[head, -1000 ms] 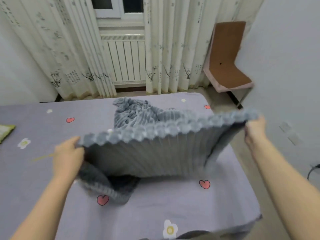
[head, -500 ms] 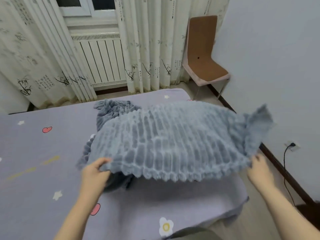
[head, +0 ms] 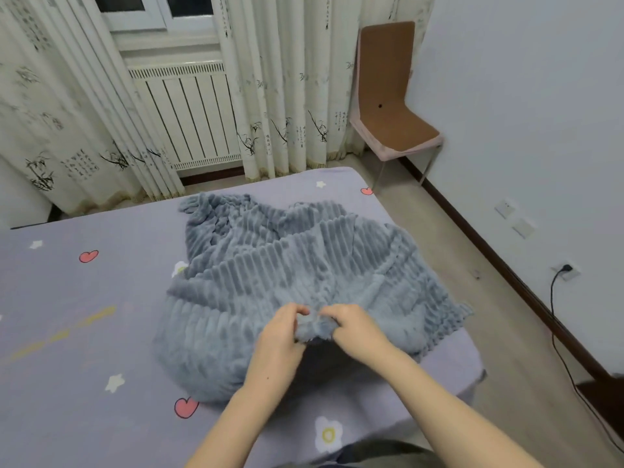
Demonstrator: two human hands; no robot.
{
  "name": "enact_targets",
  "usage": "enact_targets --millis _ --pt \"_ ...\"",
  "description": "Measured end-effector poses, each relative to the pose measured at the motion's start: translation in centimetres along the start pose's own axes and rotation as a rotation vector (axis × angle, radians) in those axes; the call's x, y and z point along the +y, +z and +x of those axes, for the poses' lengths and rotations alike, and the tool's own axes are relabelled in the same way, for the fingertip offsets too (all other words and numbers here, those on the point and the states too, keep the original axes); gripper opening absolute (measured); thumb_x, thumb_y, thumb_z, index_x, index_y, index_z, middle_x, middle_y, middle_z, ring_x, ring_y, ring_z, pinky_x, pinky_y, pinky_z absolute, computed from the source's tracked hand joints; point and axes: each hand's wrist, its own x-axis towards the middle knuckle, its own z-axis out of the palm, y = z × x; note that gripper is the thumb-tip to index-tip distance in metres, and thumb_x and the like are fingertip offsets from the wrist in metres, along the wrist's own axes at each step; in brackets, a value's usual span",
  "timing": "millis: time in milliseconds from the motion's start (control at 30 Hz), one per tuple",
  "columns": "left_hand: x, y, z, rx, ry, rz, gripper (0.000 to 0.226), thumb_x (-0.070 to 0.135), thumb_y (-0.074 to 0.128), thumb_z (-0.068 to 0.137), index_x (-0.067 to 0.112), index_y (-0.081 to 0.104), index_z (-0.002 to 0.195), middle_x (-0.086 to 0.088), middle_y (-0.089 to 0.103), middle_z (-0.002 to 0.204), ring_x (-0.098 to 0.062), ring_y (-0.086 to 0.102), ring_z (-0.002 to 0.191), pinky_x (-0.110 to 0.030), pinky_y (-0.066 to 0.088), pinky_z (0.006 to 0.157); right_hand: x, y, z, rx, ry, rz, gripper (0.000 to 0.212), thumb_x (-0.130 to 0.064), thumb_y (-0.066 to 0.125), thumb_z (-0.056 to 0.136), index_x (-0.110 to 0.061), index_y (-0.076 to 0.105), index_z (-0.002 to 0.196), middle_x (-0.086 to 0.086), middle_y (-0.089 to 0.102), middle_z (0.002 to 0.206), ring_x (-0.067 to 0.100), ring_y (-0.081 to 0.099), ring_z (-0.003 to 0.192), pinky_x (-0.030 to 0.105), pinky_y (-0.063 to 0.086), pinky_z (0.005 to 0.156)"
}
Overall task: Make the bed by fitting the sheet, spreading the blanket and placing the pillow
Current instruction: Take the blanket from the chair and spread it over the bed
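Both hands, left point(head: 282, 336) and right point(head: 351, 327), pinch the blanket's point(head: 287, 265) near edge together

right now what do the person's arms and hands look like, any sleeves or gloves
Both forearms are bare as far as the frame shows, with no sleeves in view. The left hand and right hand wear no gloves, and no rings, watch or bracelets show.

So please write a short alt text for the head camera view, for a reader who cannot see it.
Two bare hands, the left hand and right hand, pinch the near edge of a crumpled grey blanket lying on a bed with a lilac sheet. Behind are curtains, a radiator and a brown chair.
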Motion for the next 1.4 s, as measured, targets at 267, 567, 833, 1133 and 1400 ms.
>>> enact_targets --millis 267,567,833,1133,1400 --pt "-7.4 -0.2 -3.4 0.166 -0.436 0.217 0.022 0.000 0.055 0.074 0.016 0.052 0.088 -0.004 0.049 0.095 -0.035 0.055 0.072 -0.043 0.045 0.061 -4.6 -1.6 -2.2 0.078 -0.053 0.381 0.027 0.004 0.053 0.078 -0.017 0.054 0.061 0.000 0.047 0.056 0.010 0.041 0.061 0.030 0.031 0.057" --pt "-11.1 -2.3 -1.5 0.484 -0.621 -0.187 0.023 0.010 0.044 0.092 0.007 0.034 0.072 -0.007 0.042 0.065 -0.023 0.038 0.065 -0.036 0.031 0.055 -5.1 -9.5 -3.1 0.414 -0.039 0.890 0.013 -0.010 0.060 0.083 -0.008 0.068 0.073 0.008 0.071 0.075 0.017 0.066 0.070 0.028 0.055 0.058" --pt "0.3 -6.3 1.9 0.350 -0.270 -0.494 0.037 0.027 0.066 0.087 0.022 0.037 0.066 0.013 0.035 0.053 -0.004 0.030 0.050 -0.019 0.030 0.049 1.7 -10.3 -2.0 0.254 0.321 -0.394 0.087 -0.050 0.077 0.068 -0.028 0.040 0.143 0.006 0.043 0.140 0.030 0.037 0.131 0.046 0.041 0.103" --pt "5.4 -2.7 0.1 -0.085 0.245 -0.057 0.059 0.036 0.085 0.054 0.041 0.043 0.095 0.020 0.051 0.084 -0.002 0.052 0.073 -0.013 0.039 0.060 -4.3 -2.4 -1.1 -0.016 -0.032 -0.039 0.031 -0.016 0.053 0.089 -0.037 0.051 0.065 -0.013 0.057 0.065 0.007 0.062 0.072 0.024 0.043 0.055" --pt "0.7 -0.7 -1.4 0.386 -0.133 -0.121 0.048 0.012 0.067 0.077 0.039 0.046 0.111 0.019 0.050 0.098 -0.002 0.053 0.084 -0.025 0.045 0.068 -7.1 -2.9 -2.0 0.036 -0.072 0.336 0.021 -0.002 0.055 0.082 -0.010 0.049 0.064 -0.005 0.054 0.061 0.006 0.045 0.061 0.029 0.036 0.057"
